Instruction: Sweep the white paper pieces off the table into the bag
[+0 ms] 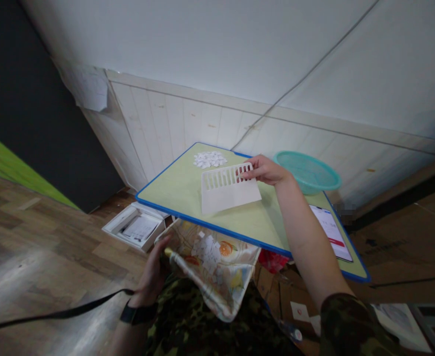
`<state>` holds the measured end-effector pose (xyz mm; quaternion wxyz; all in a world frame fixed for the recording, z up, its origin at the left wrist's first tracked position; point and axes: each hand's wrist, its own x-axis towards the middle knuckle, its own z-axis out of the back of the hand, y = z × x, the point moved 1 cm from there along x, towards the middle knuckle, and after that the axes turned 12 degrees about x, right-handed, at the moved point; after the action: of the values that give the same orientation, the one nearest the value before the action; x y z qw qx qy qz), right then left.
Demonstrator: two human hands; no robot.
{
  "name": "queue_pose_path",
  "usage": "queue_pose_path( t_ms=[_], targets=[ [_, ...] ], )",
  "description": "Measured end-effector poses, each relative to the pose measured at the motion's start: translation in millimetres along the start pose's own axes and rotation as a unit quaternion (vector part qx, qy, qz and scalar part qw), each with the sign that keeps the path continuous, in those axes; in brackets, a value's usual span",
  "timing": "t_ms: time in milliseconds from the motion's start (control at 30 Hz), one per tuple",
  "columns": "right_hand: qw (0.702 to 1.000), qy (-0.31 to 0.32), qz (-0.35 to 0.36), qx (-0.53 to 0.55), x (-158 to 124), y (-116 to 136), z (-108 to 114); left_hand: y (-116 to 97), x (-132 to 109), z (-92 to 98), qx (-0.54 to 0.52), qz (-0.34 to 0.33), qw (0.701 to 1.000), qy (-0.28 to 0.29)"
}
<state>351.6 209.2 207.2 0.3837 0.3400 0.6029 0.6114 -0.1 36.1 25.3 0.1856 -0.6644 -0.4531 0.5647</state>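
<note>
My right hand (264, 170) grips the slotted top edge of a white plastic scraper board (228, 190) that rests tilted on the pale green, blue-rimmed table (173, 190). A heap of small white pieces (209, 159) lies at the table's far edge, just beyond the board. Below the table's near edge, my left hand (153, 272) holds open a fruit-patterned cloth bag (217, 269) with several white pieces lying in it.
A teal mesh basket (308, 170) sits at the table's far right. A phone (330, 231) with a lit screen lies to the right of my forearm. An open white box (136, 228) stands on the wooden floor at left. Cardboard lies at right.
</note>
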Motion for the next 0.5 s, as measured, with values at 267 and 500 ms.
queue_pose_path(
  t_ms=[267, 500],
  targets=[
    [0.986, -0.165, 0.025, -0.01, -9.6, 3.3, 28.8, -0.2, -0.4, 0.4, -0.002, -0.021, 1.0, -0.007],
    [0.991, -0.133, 0.008, -0.018, -4.4, 2.7, 15.5, -1.1, -1.3, -1.2, 0.003, -0.019, 1.0, 0.003]
  ],
)
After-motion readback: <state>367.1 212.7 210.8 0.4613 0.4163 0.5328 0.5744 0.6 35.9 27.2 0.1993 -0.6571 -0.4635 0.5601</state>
